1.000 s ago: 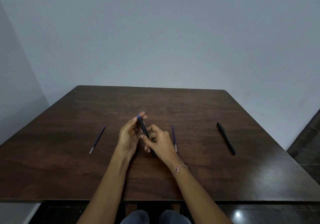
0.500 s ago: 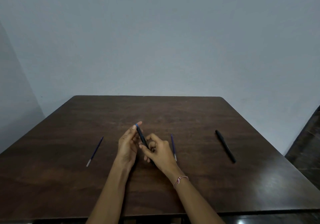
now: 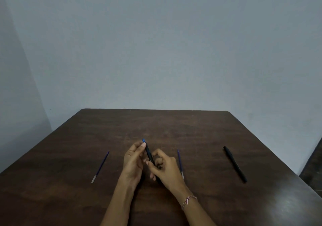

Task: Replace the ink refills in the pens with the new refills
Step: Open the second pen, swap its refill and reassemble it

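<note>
Blue-tipped pen [image 3: 149, 153]: being held tilted over the table [image 3: 69, 199].
Left hand [image 3: 133, 161]: pinching its upper end.
Right hand [image 3: 165, 170]: curling round its lower barrel.
First refill [image 3: 101, 166]: lying left of it.
Second refill [image 3: 180, 163]: lying just right.
Black pen [image 3: 235, 163]: lying farther right.

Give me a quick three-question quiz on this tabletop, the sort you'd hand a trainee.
1. True or false: no hand touches the black pen lying on the right side of the wooden table.
2. Multiple choice: look at the left hand and the right hand. Which holds the blue-ended pen? A) left only, B) right only, C) both.
3. Fill in the blank: the ink refill nearest the hands lies on the table just to the ___ of the right hand.

Key: 1 true; 2 C; 3 right.
</note>
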A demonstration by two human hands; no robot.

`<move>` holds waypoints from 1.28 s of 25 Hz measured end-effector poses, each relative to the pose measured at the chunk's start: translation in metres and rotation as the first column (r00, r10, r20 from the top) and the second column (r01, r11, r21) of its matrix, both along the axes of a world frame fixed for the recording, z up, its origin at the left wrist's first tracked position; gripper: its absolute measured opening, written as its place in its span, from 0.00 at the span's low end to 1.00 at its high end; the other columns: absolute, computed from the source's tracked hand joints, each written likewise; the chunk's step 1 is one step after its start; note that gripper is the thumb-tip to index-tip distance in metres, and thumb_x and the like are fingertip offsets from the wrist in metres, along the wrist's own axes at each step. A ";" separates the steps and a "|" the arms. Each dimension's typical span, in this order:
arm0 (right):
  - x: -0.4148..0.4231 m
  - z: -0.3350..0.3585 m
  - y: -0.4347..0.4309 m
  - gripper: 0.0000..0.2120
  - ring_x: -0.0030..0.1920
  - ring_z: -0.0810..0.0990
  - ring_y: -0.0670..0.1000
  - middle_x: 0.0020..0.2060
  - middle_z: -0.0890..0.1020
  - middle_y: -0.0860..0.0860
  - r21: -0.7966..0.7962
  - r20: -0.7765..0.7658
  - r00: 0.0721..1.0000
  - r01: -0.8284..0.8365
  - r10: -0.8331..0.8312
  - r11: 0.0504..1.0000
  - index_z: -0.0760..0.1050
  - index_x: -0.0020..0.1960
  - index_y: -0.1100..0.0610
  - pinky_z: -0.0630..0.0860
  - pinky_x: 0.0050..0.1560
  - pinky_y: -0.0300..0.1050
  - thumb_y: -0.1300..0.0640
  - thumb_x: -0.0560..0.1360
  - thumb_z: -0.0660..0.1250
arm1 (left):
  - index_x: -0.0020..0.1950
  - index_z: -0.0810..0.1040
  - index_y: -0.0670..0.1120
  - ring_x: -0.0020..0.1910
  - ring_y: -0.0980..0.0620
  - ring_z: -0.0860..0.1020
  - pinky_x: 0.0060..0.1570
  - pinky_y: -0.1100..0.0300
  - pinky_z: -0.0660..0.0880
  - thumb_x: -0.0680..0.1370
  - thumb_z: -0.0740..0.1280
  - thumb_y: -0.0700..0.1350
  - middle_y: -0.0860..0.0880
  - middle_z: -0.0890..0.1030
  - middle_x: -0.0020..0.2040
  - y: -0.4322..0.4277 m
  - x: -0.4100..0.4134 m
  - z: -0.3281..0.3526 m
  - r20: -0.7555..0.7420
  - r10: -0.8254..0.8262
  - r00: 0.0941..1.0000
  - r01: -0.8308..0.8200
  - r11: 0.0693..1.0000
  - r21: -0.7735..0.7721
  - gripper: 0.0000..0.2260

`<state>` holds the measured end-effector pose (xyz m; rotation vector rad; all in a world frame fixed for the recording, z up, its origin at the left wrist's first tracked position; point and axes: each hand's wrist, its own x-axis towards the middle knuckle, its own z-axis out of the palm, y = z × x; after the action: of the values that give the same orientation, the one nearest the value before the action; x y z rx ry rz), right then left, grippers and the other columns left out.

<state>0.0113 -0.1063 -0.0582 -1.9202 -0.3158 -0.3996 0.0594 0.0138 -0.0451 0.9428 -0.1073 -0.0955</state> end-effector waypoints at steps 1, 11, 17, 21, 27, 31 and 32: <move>0.001 0.000 0.000 0.06 0.25 0.79 0.46 0.26 0.80 0.51 -0.009 0.000 1.000 0.000 0.000 1.000 0.73 0.46 0.44 0.77 0.31 0.37 0.54 0.75 0.69 | 0.41 0.79 0.48 0.28 0.57 0.75 0.24 0.66 0.72 0.67 0.70 0.42 0.51 0.77 0.32 0.001 0.001 0.000 0.010 0.010 1.000 -0.010 1.000 -0.007 0.04; 0.000 0.003 0.000 0.06 0.25 0.79 0.46 0.25 0.79 0.48 -0.010 -0.032 0.999 0.013 -0.014 1.000 0.73 0.50 0.55 0.76 0.32 0.37 0.56 0.75 0.69 | 0.50 0.84 0.45 0.48 0.51 0.83 0.40 0.62 0.80 0.68 0.66 0.39 0.44 0.85 0.49 0.002 0.005 -0.004 0.042 -0.041 0.998 0.043 0.998 -0.051 0.13; 0.001 0.003 -0.001 0.05 0.26 0.79 0.46 0.26 0.80 0.49 -0.035 -0.046 0.999 -0.004 0.002 0.999 0.73 0.49 0.49 0.78 0.33 0.38 0.56 0.76 0.68 | 0.49 0.85 0.50 0.34 0.55 0.79 0.34 0.65 0.77 0.66 0.70 0.38 0.52 0.81 0.35 0.001 0.004 -0.003 0.079 -0.011 0.997 0.010 1.000 0.008 0.14; 0.001 0.001 0.000 0.05 0.26 0.79 0.47 0.26 0.80 0.50 -0.027 -0.051 0.999 -0.006 0.005 1.000 0.73 0.49 0.53 0.78 0.33 0.39 0.57 0.75 0.68 | 0.48 0.85 0.49 0.35 0.56 0.80 0.35 0.65 0.77 0.69 0.69 0.41 0.51 0.82 0.36 0.001 0.005 -0.005 0.067 -0.007 0.998 0.005 1.000 0.020 0.10; 0.003 0.001 -0.001 0.04 0.26 0.79 0.45 0.25 0.80 0.49 -0.012 -0.058 0.998 -0.004 0.003 1.000 0.74 0.48 0.52 0.78 0.32 0.37 0.56 0.75 0.69 | 0.48 0.83 0.43 0.45 0.51 0.83 0.41 0.62 0.80 0.77 0.58 0.34 0.45 0.85 0.46 0.002 0.008 -0.008 0.039 -0.010 0.999 0.010 1.000 -0.004 0.14; 0.004 0.000 -0.001 0.07 0.26 0.79 0.45 0.26 0.81 0.49 0.005 -0.060 0.998 -0.001 0.001 1.000 0.72 0.46 0.44 0.77 0.32 0.37 0.56 0.76 0.68 | 0.47 0.84 0.45 0.43 0.51 0.84 0.39 0.62 0.80 0.75 0.64 0.36 0.45 0.85 0.43 0.001 0.006 -0.006 0.049 -0.008 0.999 0.007 1.000 0.008 0.10; 0.005 0.000 -0.001 0.07 0.26 0.80 0.45 0.26 0.81 0.48 0.006 -0.062 0.998 -0.001 0.001 1.000 0.72 0.45 0.44 0.77 0.32 0.37 0.56 0.76 0.68 | 0.47 0.83 0.45 0.42 0.51 0.84 0.38 0.62 0.80 0.73 0.66 0.37 0.46 0.85 0.42 0.001 0.007 -0.006 0.045 -0.003 0.999 0.002 1.000 0.009 0.08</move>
<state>0.0160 -0.1070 -0.0585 -1.9227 -0.2748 -0.3393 0.0659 0.0147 -0.0513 0.9536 -0.1496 -0.0770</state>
